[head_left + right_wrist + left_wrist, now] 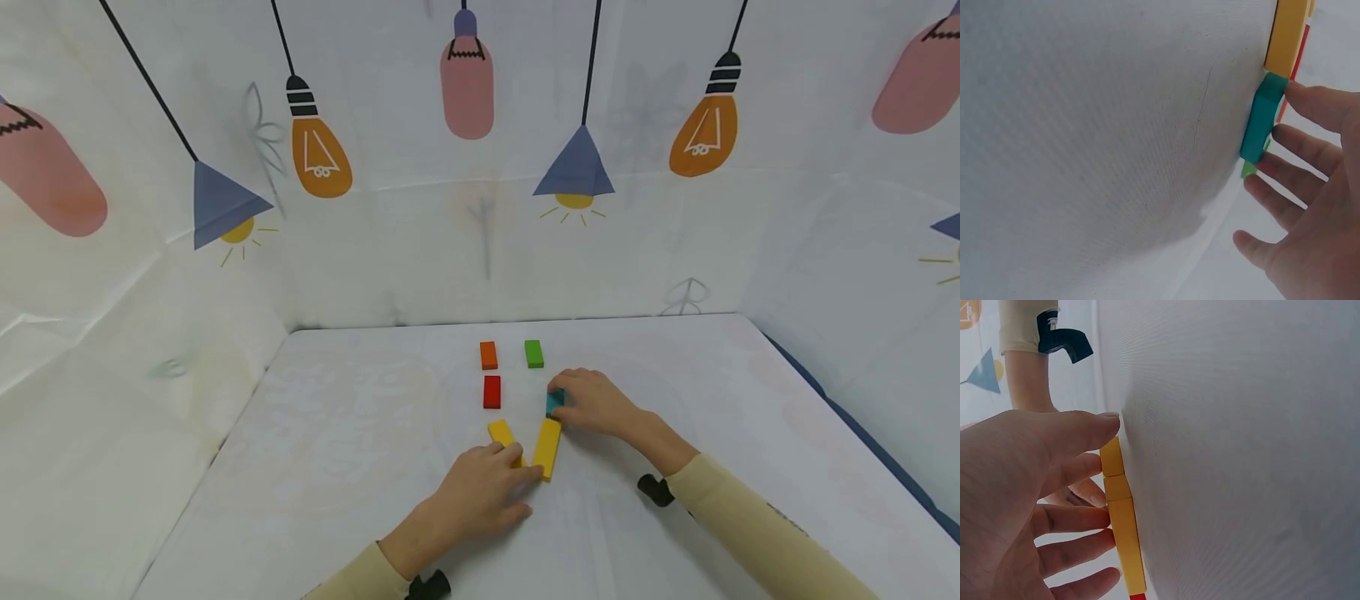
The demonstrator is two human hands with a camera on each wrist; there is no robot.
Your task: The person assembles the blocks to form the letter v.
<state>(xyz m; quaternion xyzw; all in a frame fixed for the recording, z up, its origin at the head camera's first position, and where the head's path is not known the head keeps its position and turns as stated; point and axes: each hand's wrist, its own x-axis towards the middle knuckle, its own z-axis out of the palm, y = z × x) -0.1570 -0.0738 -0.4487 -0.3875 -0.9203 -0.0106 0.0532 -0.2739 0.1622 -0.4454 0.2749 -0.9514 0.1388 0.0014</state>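
Observation:
My left hand [483,487] reaches over the left yellow block [500,432], partly hiding it. Its fairly straight fingers touch the yellow blocks, while the thumb stands apart. In the left wrist view, fingertips lie along the side of a yellow block [1125,544]. The right yellow block [547,450] slants so that its near end comes close to the left one. Just beyond its far end, my right hand [596,402] pinches a teal block [1259,122] lengthwise between thumb and fingers. That block lies flat on the table, its end close to the yellow one.
A red block [492,392] lies beyond the left yellow block, with an orange block [488,355] behind it. To the right of the orange one is a green block [534,353]. The white table [360,417] meets a lamp-patterned white sheet [390,250] at the back.

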